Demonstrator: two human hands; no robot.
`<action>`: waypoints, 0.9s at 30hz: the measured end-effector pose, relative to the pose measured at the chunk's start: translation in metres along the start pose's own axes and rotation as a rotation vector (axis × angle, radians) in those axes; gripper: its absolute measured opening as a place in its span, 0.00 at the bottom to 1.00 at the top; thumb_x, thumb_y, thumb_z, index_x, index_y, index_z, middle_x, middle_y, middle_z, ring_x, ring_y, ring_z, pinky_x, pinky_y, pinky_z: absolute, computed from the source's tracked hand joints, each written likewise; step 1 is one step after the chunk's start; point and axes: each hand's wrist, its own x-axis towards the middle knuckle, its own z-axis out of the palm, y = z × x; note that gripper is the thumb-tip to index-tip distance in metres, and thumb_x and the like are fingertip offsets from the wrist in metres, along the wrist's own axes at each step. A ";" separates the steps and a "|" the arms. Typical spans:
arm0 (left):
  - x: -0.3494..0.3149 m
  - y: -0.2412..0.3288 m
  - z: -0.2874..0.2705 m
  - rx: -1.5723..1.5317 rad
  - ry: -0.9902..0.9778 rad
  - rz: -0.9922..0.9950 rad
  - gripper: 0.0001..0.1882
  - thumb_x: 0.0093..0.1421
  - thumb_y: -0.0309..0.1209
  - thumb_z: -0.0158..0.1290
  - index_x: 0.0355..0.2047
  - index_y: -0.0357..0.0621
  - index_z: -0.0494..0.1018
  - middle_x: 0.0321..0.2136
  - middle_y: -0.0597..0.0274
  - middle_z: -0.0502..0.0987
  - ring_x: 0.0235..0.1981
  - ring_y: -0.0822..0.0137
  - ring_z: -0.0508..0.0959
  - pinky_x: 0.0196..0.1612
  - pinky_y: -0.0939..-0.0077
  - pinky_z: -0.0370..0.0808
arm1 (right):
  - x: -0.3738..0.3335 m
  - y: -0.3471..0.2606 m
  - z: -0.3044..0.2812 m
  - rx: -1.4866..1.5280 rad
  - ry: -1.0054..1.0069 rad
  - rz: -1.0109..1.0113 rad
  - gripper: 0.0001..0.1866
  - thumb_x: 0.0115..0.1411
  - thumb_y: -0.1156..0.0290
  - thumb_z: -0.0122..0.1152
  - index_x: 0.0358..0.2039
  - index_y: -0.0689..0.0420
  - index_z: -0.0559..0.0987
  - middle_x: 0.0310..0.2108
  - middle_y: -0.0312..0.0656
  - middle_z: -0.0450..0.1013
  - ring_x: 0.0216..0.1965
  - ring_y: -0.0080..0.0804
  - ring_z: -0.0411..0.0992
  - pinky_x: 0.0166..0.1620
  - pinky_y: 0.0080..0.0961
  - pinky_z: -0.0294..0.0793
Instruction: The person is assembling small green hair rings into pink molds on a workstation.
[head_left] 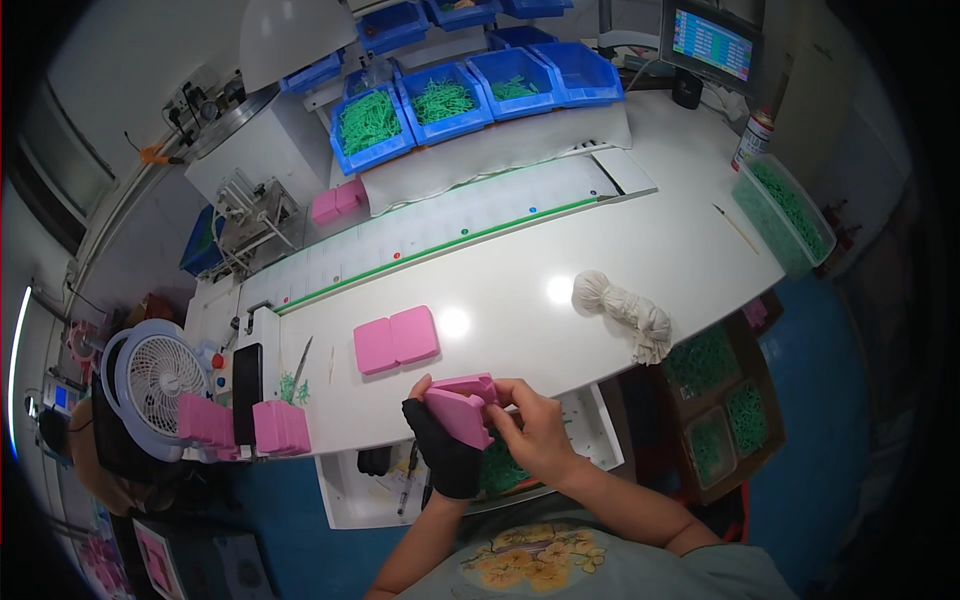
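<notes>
Above the table's front edge, my left hand [446, 462], in a black glove with bare fingertips, grips a pink two-part mold [456, 414]. Its two halves stand slightly apart, like a half-closed book. My right hand [540, 436] is bare and has its thumb and fingers closed on the mold's right edge. What lies between the halves is hidden from me. Just beyond my hands, another pink mold [397, 340] rests on the white table as two pieces side by side.
Tweezers [303, 360] and green scraps [292, 389] lie at left, near stacked pink molds [281, 428] and a fan [165, 378]. A cloth bundle [625, 315] sits to the right. Blue bins [440, 103] of green pieces stand behind a strip conveyor [430, 240]. Below is an open drawer [340, 495].
</notes>
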 end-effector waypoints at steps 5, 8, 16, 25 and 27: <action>0.002 -0.005 0.000 -0.243 0.040 -0.109 0.27 0.59 0.27 0.54 0.56 0.39 0.57 0.39 0.60 0.67 0.38 0.70 0.71 0.43 0.75 0.71 | 0.001 0.001 0.004 0.075 0.010 -0.086 0.13 0.60 0.81 0.56 0.46 0.66 0.73 0.37 0.43 0.75 0.39 0.25 0.76 0.41 0.23 0.80; -0.001 -0.010 0.000 -0.197 0.031 -0.079 0.27 0.59 0.27 0.53 0.57 0.39 0.56 0.39 0.60 0.67 0.38 0.71 0.71 0.43 0.76 0.71 | 0.002 0.004 0.002 0.073 -0.017 -0.076 0.13 0.60 0.81 0.55 0.46 0.67 0.73 0.38 0.43 0.74 0.39 0.25 0.76 0.40 0.22 0.80; 0.004 0.001 -0.029 -0.113 -0.274 -0.019 0.45 0.44 0.31 0.69 0.59 0.37 0.54 0.47 0.55 0.67 0.48 0.62 0.72 0.52 0.69 0.71 | 0.013 -0.006 -0.029 -0.017 -0.083 -0.036 0.15 0.57 0.80 0.56 0.46 0.65 0.74 0.35 0.49 0.76 0.37 0.36 0.77 0.36 0.27 0.79; 0.011 0.007 -0.041 -0.272 -0.427 -0.291 0.18 0.53 0.29 0.61 0.43 0.39 0.70 0.36 0.63 0.75 0.41 0.71 0.73 0.46 0.76 0.70 | 0.002 -0.019 -0.030 0.155 -0.271 0.104 0.15 0.58 0.71 0.59 0.45 0.63 0.76 0.32 0.49 0.74 0.35 0.45 0.74 0.40 0.33 0.73; 0.006 0.007 -0.038 -0.354 -0.356 -0.302 0.16 0.54 0.28 0.60 0.41 0.40 0.70 0.35 0.64 0.74 0.39 0.72 0.72 0.45 0.76 0.69 | -0.002 -0.022 -0.023 -0.183 -0.133 -0.194 0.14 0.55 0.72 0.64 0.42 0.61 0.78 0.30 0.45 0.74 0.31 0.38 0.75 0.34 0.29 0.73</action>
